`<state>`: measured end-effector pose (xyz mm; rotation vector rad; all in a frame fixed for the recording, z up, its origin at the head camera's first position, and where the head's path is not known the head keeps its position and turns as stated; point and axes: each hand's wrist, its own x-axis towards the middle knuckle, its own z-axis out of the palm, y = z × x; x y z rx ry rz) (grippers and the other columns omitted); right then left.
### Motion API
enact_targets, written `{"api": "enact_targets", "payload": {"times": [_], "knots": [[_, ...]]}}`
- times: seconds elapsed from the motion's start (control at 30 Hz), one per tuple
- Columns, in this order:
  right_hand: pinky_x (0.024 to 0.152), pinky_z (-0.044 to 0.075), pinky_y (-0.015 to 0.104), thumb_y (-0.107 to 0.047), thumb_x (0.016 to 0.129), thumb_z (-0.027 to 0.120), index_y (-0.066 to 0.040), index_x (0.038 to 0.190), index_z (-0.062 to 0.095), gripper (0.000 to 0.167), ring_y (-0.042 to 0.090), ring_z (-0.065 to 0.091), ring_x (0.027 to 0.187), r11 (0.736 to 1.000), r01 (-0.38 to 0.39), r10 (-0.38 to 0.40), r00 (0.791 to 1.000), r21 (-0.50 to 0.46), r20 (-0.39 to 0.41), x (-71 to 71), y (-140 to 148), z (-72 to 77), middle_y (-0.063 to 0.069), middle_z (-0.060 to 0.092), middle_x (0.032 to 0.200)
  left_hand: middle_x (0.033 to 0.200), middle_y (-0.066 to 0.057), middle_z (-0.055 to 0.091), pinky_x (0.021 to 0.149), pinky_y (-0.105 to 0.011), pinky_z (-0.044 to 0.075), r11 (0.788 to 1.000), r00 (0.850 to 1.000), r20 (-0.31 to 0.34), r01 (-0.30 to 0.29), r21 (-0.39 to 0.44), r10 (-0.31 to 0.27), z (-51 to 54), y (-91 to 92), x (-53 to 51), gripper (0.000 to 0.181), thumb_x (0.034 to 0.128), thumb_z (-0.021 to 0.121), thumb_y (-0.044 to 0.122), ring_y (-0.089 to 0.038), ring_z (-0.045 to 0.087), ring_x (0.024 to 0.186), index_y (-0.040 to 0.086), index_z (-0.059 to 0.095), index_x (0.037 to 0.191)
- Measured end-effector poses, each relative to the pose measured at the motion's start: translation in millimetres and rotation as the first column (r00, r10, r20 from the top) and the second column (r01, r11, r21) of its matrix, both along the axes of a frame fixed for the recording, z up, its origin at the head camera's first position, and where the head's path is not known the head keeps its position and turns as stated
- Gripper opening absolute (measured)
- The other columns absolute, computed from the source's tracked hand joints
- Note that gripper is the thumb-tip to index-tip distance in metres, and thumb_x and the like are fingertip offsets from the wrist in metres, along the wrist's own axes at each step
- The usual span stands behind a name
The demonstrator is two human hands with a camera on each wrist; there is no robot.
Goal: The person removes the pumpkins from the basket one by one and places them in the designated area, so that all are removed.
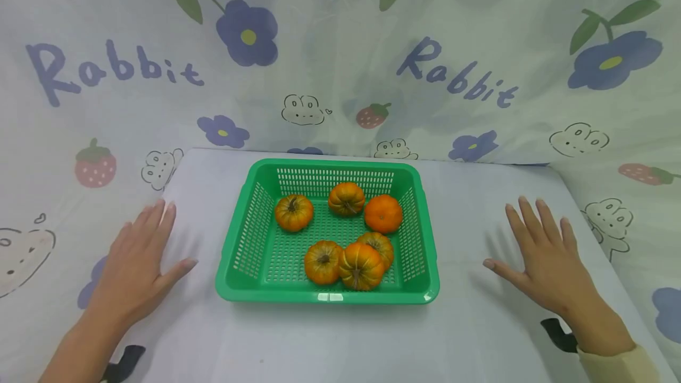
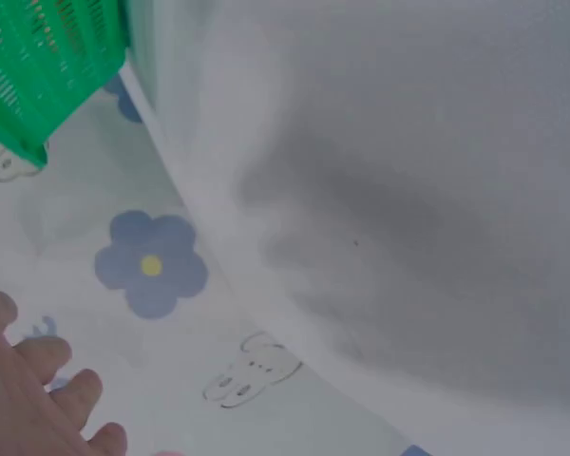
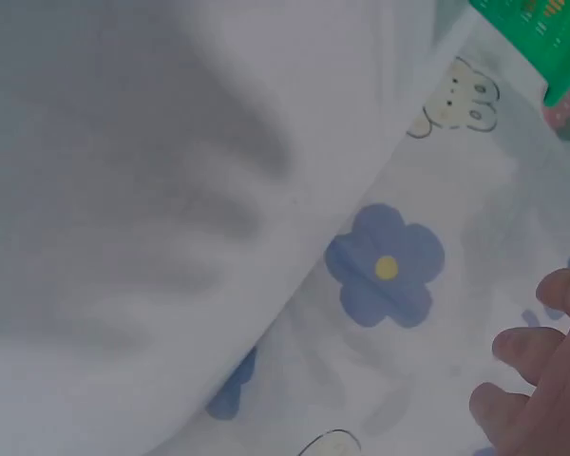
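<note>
A green plastic basket (image 1: 327, 297) stands in the middle of the white table, with several small orange pumpkins inside. One pumpkin (image 1: 294, 213) lies at the basket's left, and a smoother, redder pumpkin (image 1: 383, 214) at its right. Toward the front, a striped pumpkin (image 1: 361, 266) touches its neighbours. My left hand (image 1: 137, 265) is held left of the basket, apart from it, fingers straight and palm down. To the right, my right hand (image 1: 548, 259) is spread in the same way and holds nothing. Both wrist views show the fingertips and a corner of the basket.
A white cloth printed with flowers, rabbits and strawberries (image 1: 95, 167) hangs behind and beside the table (image 1: 298, 341). Dark curved straps (image 1: 560, 336) show near both wrists. Hand shadows fall on the tabletop.
</note>
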<state>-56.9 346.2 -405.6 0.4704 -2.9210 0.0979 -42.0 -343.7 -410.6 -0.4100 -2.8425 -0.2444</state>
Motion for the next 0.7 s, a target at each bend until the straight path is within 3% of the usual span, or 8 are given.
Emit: {"api": "enact_targets", "payload": {"times": [0.2, 0.4, 0.57, 0.7], "knots": [[0.121, -0.011, 0.065, -0.066, 0.084, 0.076, -0.009, 0.167, 0.017, 0.116, 0.039, -0.003, 0.159, 1.0, -0.029, 0.029, 1.0, 0.001, -0.012, -1.8, -13, 13.5, 0.018, 0.008, 0.174, 0.172, -0.022, 0.013, 0.126, -0.054, -0.004, 0.999, 1.0, 0.004, 0.03, -0.012, -0.03, 10.3, 9.9, -4.0, 0.101, 0.0987, 0.058, 0.063, -0.037, 0.003, 0.16, 0.005, 0.012, 0.167], [0.124, -0.005, 0.062, -0.067, 0.083, 0.077, -0.011, 0.167, 0.019, 0.117, 0.038, 0.003, 0.16, 0.99, -0.139, 0.139, 0.99, 0.012, -0.026, -8.7, -40, 32.3, 0.016, 0.012, 0.174, 0.171, -0.021, 0.017, 0.126, -0.055, -0.002, 0.995, 0.995, -0.017, 0.1, -0.013, -0.101, 25.2, 32.9, -12.4, 0.101, 0.0974, 0.057, 0.065, -0.036, 0.007, 0.16, 0.007, 0.014, 0.167], [0.127, 0.007, 0.054, -0.077, 0.087, 0.066, -0.014, 0.167, 0.021, 0.112, 0.039, 0.014, 0.158, 0.956, -0.294, 0.294, 0.955, -0.001, -0.041, -16.0, -69, 47.3, 0.016, 0.018, 0.172, 0.172, -0.018, 0.019, 0.128, -0.05, 0.005, 0.98, 0.981, -0.039, 0.19, 0.056, -0.188, 30.9, 53.7, -22.3, 0.097, 0.099, 0.049, 0.072, -0.038, 0.017, 0.157, 0.011, 0.016, 0.168], [0.124, 0.023, 0.053, -0.082, 0.088, 0.058, -0.014, 0.167, 0.025, 0.109, 0.038, 0.02, 0.157, 0.918, -0.397, 0.397, 0.917, 0.007, -0.041, -20.2, -94, 56.1, 0.014, 0.022, 0.172, 0.173, -0.014, 0.019, 0.124, -0.056, 0.023, 0.971, 0.978, 0.005, 0.206, 0.119, -0.208, 34.4, 74.4, -29.2, 0.096, 0.0997, 0.055, 0.065, -0.041, 0.028, 0.153, 0.013, 0.013, 0.168]]}}
